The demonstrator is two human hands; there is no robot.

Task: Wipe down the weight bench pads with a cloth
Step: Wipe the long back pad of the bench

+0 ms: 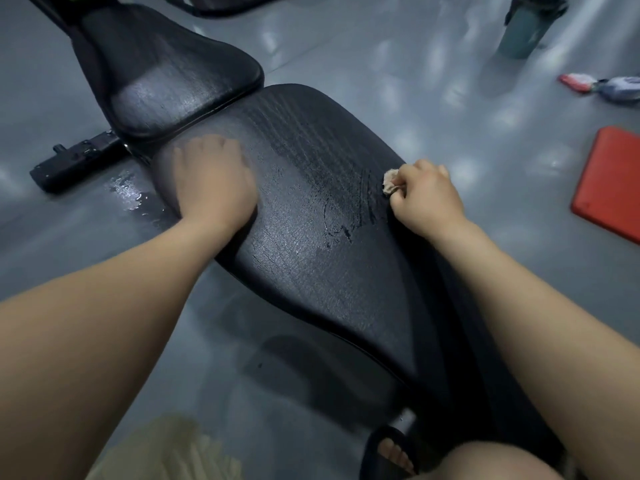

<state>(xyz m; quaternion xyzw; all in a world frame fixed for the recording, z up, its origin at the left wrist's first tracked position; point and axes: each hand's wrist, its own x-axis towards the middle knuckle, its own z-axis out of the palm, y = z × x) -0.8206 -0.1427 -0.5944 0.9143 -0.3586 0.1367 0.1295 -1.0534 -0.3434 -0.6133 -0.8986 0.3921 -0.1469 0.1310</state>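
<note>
A black weight bench lies before me with two pads: the long back pad [311,244] near me and the smaller seat pad [166,81] beyond it. Wet streaks show on the back pad's far half. My left hand [214,181] rests on the pad's left edge near the gap between the pads, fingers curled over the edge. My right hand [424,195] grips a small beige cloth [390,181] at the pad's right edge; only a corner of the cloth shows past the fingers.
Grey glossy floor all round, with a puddle [133,195] left of the bench by its black foot bar [76,162]. A red mat [613,181] lies at right, a teal bin [526,26] and a red-and-blue item [602,88] at far right. My sandalled foot [391,452] is below.
</note>
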